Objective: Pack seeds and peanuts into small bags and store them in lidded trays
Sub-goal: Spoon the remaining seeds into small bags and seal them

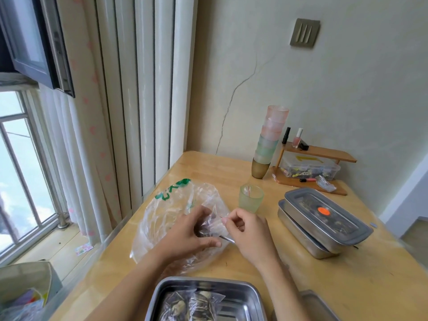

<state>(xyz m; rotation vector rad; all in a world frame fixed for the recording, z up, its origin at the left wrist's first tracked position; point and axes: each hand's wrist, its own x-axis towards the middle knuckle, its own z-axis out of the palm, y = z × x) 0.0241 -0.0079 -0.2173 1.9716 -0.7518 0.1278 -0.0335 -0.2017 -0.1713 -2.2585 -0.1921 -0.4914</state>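
Note:
My left hand [185,235] and my right hand [249,232] meet over a small clear bag [212,224] with dark seeds inside; both pinch it, the right at its top edge. Under them lies a large crumpled clear plastic bag [171,205] with green print. At the bottom edge an open steel tray [252,295] holds filled small bags [192,306]. On the right, two steel trays are stacked, the upper one under a grey lid [328,216] with an orange sticker.
A green cup [251,198] stands just beyond my right hand. A stack of pastel cups [268,142] and a small wooden shelf [319,151] with nail polish and a plastic box sit by the wall. A grey lid corner [317,304] shows bottom right. Curtains and a window are left.

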